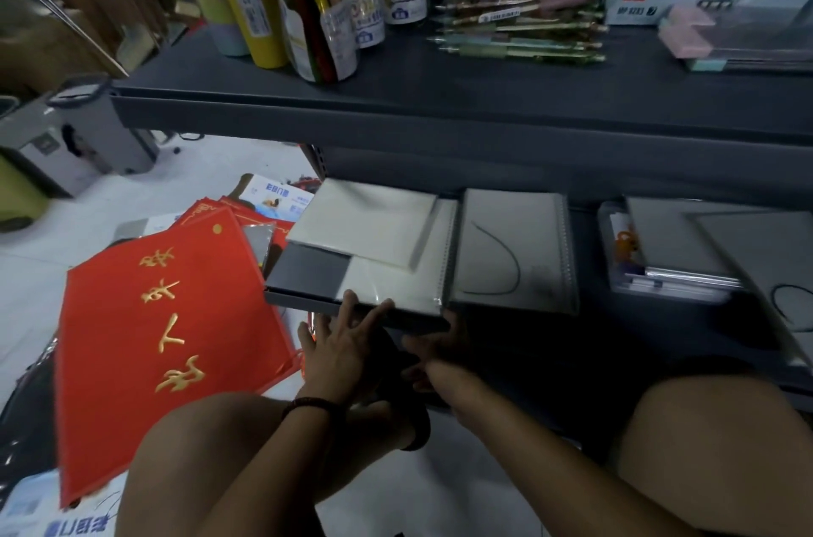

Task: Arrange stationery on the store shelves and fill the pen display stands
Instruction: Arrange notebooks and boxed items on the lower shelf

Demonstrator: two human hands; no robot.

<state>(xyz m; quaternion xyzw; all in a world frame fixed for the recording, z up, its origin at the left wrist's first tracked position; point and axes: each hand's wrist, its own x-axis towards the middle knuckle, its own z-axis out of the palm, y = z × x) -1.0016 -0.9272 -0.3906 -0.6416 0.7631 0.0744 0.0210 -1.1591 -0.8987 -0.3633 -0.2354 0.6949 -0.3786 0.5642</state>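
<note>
While you crouch at the lower shelf (308, 272), both your hands meet at its front lip. Left hand (347, 338): fingers straight and spread, tips pressing the near edge of the wrapped white notebook stack (396, 272), gripping nothing. Probable reason: you are squaring the stack and nudging it back from the lip. Right hand (433, 345): in shadow just under the lip; cannot tell whether it clasps anything or only steadies from below. Stack location: left end of the shelf, near edge at the lip, a bare grey patch left at the shelf's corner. Appearance: pale cream cover under glossy clear film, spiral binding along the right side. A smaller wrapped white pack (365, 224) lies on top toward the shelf's back, skewed, so the pile is not yet tidy. Grey spiral notebook (514, 246) with a black elastic loop lies further right on the shelf, close alongside. Red banner (154, 343) with gold characters lies on the floor off the shelf's left end.
</note>
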